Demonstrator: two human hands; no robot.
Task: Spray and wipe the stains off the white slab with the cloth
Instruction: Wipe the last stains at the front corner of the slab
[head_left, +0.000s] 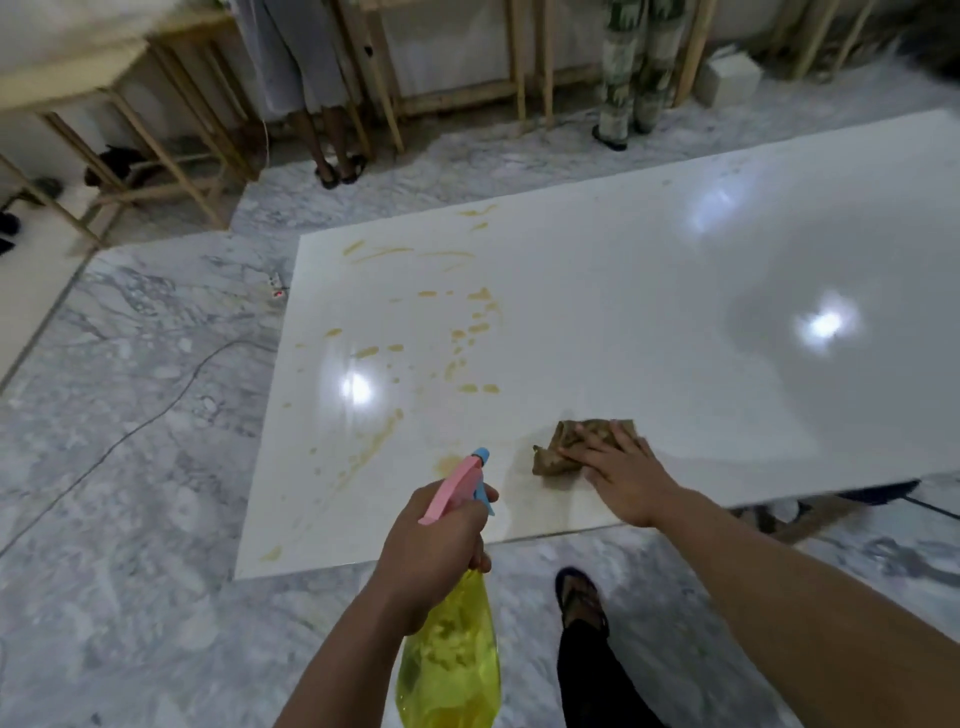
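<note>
A large glossy white slab (649, 291) lies low over the marble floor. Yellow-brown stains (470, 332) are scattered over its left half, with smears near the front left edge. My left hand (436, 540) grips a yellow spray bottle (449, 660) with a pink and blue trigger head, its nozzle pointing at the slab's front edge. My right hand (618, 473) lies flat, fingers spread, pressing a crumpled brown cloth (566, 447) onto the slab near the front edge.
Grey marble floor (130, 415) surrounds the slab. A cable and a power strip (278, 286) lie left of the slab. Two people's legs (332, 145) (628, 78) stand by wooden frames at the back. My sandalled foot (579, 597) is near the slab's front edge.
</note>
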